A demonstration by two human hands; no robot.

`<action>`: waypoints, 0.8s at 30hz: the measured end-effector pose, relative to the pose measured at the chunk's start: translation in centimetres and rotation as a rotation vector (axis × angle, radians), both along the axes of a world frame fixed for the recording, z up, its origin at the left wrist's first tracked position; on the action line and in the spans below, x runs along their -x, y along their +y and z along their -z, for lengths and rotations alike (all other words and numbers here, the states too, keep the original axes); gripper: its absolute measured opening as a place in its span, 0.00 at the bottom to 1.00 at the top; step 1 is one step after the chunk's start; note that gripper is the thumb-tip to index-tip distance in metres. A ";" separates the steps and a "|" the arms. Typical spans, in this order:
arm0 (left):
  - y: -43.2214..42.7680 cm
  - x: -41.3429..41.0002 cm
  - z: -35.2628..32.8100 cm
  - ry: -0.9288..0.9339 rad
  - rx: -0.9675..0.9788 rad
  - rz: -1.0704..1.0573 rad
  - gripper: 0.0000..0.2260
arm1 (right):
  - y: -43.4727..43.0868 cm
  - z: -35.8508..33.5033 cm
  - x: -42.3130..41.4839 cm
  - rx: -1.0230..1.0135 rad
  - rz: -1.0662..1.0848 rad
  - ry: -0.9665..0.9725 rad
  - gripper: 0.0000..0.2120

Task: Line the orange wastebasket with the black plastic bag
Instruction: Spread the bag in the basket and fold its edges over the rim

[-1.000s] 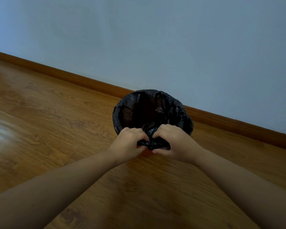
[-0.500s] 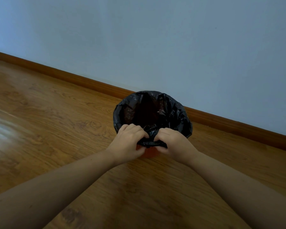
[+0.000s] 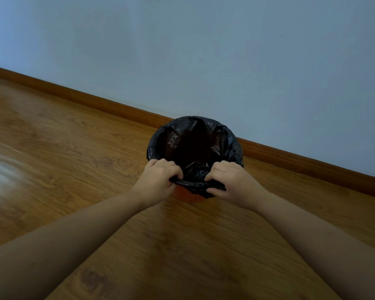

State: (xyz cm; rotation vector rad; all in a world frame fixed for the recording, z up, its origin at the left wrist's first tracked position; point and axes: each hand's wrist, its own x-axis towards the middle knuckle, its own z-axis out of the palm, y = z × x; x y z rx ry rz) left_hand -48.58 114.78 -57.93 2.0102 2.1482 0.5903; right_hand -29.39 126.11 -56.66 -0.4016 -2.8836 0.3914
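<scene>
The orange wastebasket (image 3: 187, 195) stands on the wooden floor close to the wall; only a strip of its orange side shows below the bag. The black plastic bag (image 3: 230, 144) sits inside it, its edge folded over the rim all around. My left hand (image 3: 159, 180) and my right hand (image 3: 232, 182) both pinch the rolled bag edge at the near rim, a short gap of black plastic between them. The basket's inside is dark and its bottom cannot be seen.
A brown skirting board (image 3: 95, 100) runs along the pale blue wall (image 3: 204, 50) just behind the basket. Wooden floor (image 3: 63, 159) stretches to the left and in front, with a bright glare patch at the far left.
My hands have moved a little apart along the near rim, still gripping the bag edge. A strip of the orange side now shows below the bag.
</scene>
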 end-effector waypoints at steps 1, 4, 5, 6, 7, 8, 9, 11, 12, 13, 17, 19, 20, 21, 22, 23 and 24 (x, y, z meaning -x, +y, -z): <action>0.0 0.1 -0.1 0.001 0.003 -0.003 0.09 | -0.1 0.1 0.3 0.005 0.008 0.005 0.07; -0.1 0.3 -0.1 0.037 0.009 0.011 0.09 | -0.3 0.4 1.1 0.025 0.041 0.013 0.05; -0.1 0.2 0.0 0.053 -0.004 0.027 0.10 | -0.4 0.6 1.2 0.025 0.051 0.010 0.04; -0.2 -0.1 0.1 0.064 -0.017 0.046 0.11 | -0.5 0.7 1.3 0.026 0.061 0.011 0.04; -0.3 -0.4 0.2 0.068 -0.024 0.065 0.13 | -0.6 0.8 1.4 0.031 0.071 0.017 0.04; -0.2 -0.8 0.3 0.067 -0.029 0.083 0.14 | -0.7 0.9 1.4 0.037 0.078 0.026 0.04; -0.1 -1.2 0.4 0.068 -0.035 0.096 0.14 | -0.7 0.9 1.4 0.040 0.081 0.032 0.04; 0.3 -1.7 0.4 0.076 -0.043 0.109 0.12 | -0.7 0.8 1.5 0.039 0.079 0.036 0.05; 0.5 -1.9 0.4 0.082 -0.045 0.110 0.10 | -0.7 0.8 1.4 0.039 0.076 0.034 0.06; 0.6 -2.0 0.4 0.088 -0.044 0.109 0.09 | -0.6 0.7 1.4 0.036 0.071 0.029 0.06; 0.8 -1.9 0.5 0.089 0.001 0.114 0.07 | -0.2 0.5 0.4 -0.024 0.029 0.005 0.10; 0.8 -1.8 0.5 0.067 0.003 0.107 0.08 | 0.3 0.2 -0.2 -0.071 0.017 -0.008 0.12; 0.7 -1.6 0.5 0.053 -0.003 0.098 0.08 | 0.6 0.1 -0.4 -0.089 0.014 -0.014 0.12; 0.7 -1.4 0.5 0.041 -0.009 0.089 0.08 | 0.8 0.0 -0.5 -0.098 0.014 -0.015 0.11; 0.7 -1.1 0.5 0.036 -0.012 0.079 0.08 | 1.0 -0.1 -0.6 -0.095 0.017 -0.011 0.10; 0.6 -0.8 0.5 0.036 -0.015 0.071 0.09 | 1.1 -0.2 -0.5 -0.082 0.023 -0.005 0.09; 0.6 -0.5 0.5 0.040 -0.019 0.065 0.09 | 1.0 -0.3 -0.4 -0.065 0.030 0.000 0.08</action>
